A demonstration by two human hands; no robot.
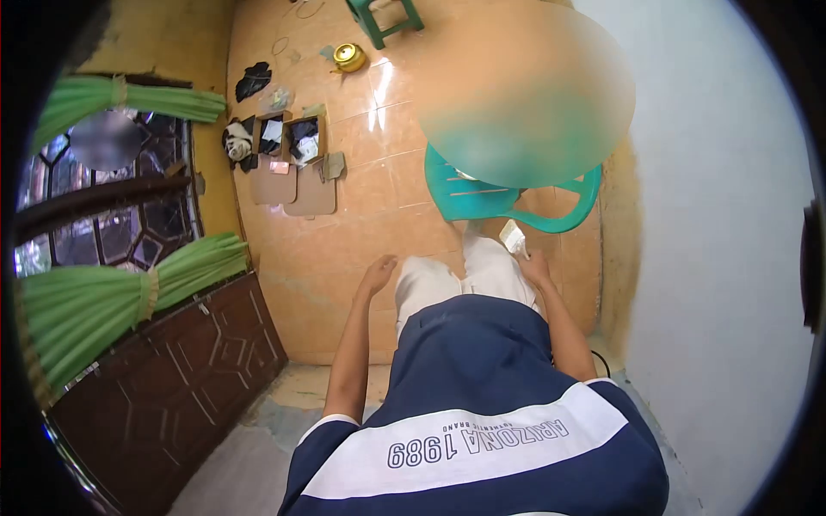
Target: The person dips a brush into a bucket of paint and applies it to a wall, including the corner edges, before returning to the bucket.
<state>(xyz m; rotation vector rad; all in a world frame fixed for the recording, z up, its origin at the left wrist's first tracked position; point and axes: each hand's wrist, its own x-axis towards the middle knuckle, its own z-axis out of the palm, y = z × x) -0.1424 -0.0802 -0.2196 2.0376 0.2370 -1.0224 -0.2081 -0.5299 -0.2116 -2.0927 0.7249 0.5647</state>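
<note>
My right hand (535,268) is closed on a small flat item (513,236), cream and white, whose kind I cannot make out. It sticks out forward from my fingers, beside my right knee. Just ahead of it stands a green plastic chair (469,191), its upper part covered by a blurred patch. My left hand (377,273) hangs beside my left leg with loosely bent fingers, and nothing shows in it. Between the hands are my light trousers (428,282), below a navy shirt (473,344).
Two open cardboard boxes (321,138) hold dark and white things, with brown flaps (311,198) on the tiles. Near them lies a black-and-white furry shape (237,142). A gold kettle (348,58) and green stool (379,33) are farther off. A white wall (714,258) rises at right.
</note>
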